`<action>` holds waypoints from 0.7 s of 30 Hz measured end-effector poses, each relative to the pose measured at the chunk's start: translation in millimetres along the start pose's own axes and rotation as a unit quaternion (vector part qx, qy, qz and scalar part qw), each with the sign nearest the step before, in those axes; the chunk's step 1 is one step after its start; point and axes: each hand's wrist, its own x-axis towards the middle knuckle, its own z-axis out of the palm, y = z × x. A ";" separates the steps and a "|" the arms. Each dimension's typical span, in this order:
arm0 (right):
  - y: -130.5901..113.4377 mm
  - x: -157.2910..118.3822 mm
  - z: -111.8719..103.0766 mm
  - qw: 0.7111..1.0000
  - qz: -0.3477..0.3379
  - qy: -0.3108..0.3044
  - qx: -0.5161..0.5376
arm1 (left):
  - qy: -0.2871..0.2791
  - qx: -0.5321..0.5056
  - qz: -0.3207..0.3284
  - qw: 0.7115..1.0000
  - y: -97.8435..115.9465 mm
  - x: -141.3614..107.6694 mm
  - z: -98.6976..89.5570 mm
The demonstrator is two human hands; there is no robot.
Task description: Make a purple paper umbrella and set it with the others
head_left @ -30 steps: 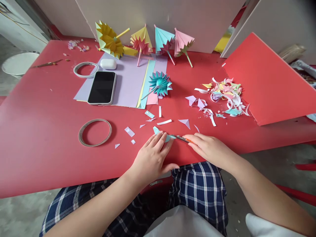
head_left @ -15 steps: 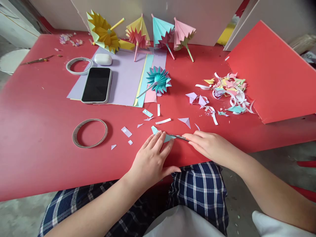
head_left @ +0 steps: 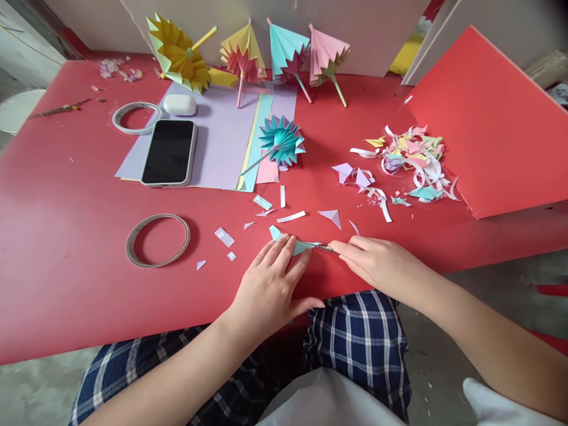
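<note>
My left hand [head_left: 271, 284] lies with its fingers stretched out on a small light-blue piece of paper [head_left: 303, 246], pressing it against the red tabletop. Part of the paper is covered by those fingers; a corner shows beyond their tips. From the other side my right hand [head_left: 377, 260] is closed around a slim, pointed metal tool [head_left: 325, 247]. The tool's tip rests at the paper's right end. Its handle is hidden in my fingers, so I cannot tell its exact kind. Lilac and white paper scraps [head_left: 291, 216] lie just past both hands.
Left of my hands are a tape roll [head_left: 128, 245], a second roll [head_left: 116, 120], a phone [head_left: 169, 152] and a white earbud case [head_left: 180, 105] near coloured sheets [head_left: 222, 148]. Paper umbrellas [head_left: 287, 50] stand at the back; a teal one [head_left: 284, 140] lies nearer. Offcuts [head_left: 421, 160] are heaped right.
The view has shifted slightly, so the table's objects appear a little further left. The metal tool's angle has changed slightly at the paper's edge. My left hand stays pressed on the paper.
</note>
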 end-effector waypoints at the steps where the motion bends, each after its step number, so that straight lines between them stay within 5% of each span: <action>1: 0.5 -0.7 0.1 1.000 -0.001 -0.002 -0.003 | 0.002 0.001 0.000 1.000 0.1 0.2 -0.1; 14: 5.2 -18.5 -13.3 1.000 0.014 -0.020 -0.004 | 0.009 0.001 0.002 1.000 0.2 -0.5 -0.4; 21: 14.6 -39.0 -10.8 0.994 0.070 0.018 0.084 | 0.020 0.020 -0.038 0.999 -0.9 -6.8 1.7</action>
